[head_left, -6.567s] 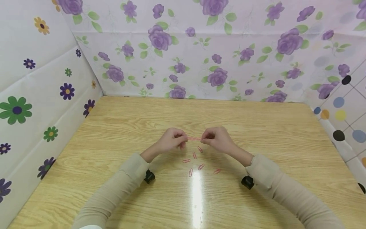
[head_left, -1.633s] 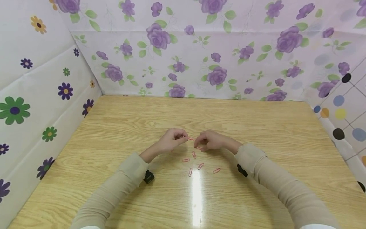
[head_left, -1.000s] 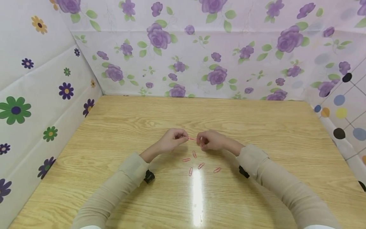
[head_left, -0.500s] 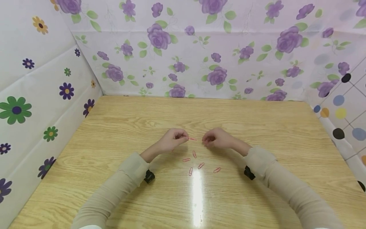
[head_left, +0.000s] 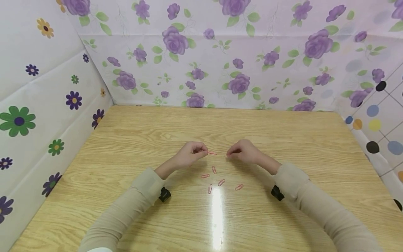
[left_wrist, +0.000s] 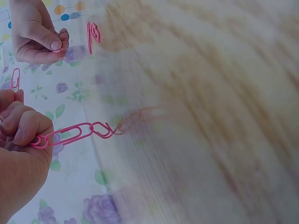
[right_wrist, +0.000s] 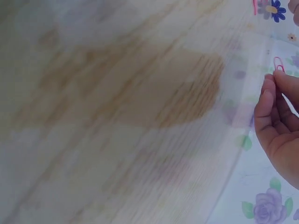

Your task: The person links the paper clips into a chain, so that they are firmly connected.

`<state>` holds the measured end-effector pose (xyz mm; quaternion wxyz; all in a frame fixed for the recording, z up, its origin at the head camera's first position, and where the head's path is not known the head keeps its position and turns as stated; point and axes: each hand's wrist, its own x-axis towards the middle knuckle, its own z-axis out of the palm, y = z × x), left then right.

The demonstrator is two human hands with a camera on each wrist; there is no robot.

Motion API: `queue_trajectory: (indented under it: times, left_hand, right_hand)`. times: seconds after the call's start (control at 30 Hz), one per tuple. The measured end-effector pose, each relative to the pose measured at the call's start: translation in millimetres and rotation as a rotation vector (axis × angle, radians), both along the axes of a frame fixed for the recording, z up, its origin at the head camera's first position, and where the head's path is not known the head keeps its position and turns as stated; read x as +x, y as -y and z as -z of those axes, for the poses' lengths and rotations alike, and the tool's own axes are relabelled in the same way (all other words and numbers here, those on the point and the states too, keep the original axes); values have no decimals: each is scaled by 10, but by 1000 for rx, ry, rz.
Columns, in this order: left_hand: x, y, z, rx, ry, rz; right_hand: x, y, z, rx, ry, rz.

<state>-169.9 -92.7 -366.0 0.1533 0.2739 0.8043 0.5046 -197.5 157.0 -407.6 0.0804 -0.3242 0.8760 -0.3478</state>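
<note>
My left hand (head_left: 190, 154) pinches a pink paper clip (head_left: 212, 153) whose free end points toward the right hand. In the left wrist view that clip (left_wrist: 15, 79) stands up past the fingertips, and a chain of linked pink paper clips (left_wrist: 74, 134) hangs from the same hand. Across a small gap, my right hand (head_left: 244, 152) holds a single pink paper clip between thumb and fingers. The right wrist view shows this clip (right_wrist: 279, 64) projecting beyond the fingertips. The two hands are apart, above the middle of the table.
Several loose pink paper clips, among them one near the hands (head_left: 214, 170) and one farther right (head_left: 239, 187), lie on the wooden table (head_left: 141, 217). Flower-printed sheeting (head_left: 207, 70) rises behind the table. A black wrist camera (head_left: 277, 193) sits under the right cuff.
The right hand reached down and picked up the loose clip nearest the hands. It then drew back to the right with that clip. The left hand stayed nearly still.
</note>
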Motion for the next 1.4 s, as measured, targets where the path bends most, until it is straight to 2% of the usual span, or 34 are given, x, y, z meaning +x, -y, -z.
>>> queue_trajectory:
  times: [0.27, 0.43, 0.7, 1.03, 1.3, 1.33, 1.4]
  left_hand:
    - [-3, -9, 7, -1, -17, 2]
    - [-11, -24, 30, 20, -4, 20]
    - [-15, -57, 33, 9, -36, 19]
    - [-25, -62, 44, 46, 30, 24]
    - [-175, -61, 293, 73, 100, 61]
    - [-182, -63, 301, 80, 112, 73]
    - [-152, -74, 232, 90, 140, 94]
  right_hand:
    - [58, 40, -36, -24, 38, 94]
    - [95, 66, -55, -60, 21, 109]
    - [160, 116, -92, -114, -46, 127]
    - [226, 193, -124, -166, -124, 166]
    - [230, 228, -96, -185, -159, 194]
    - [232, 234, -90, -188, -161, 194]
    - [234, 246, -84, -198, -162, 190]
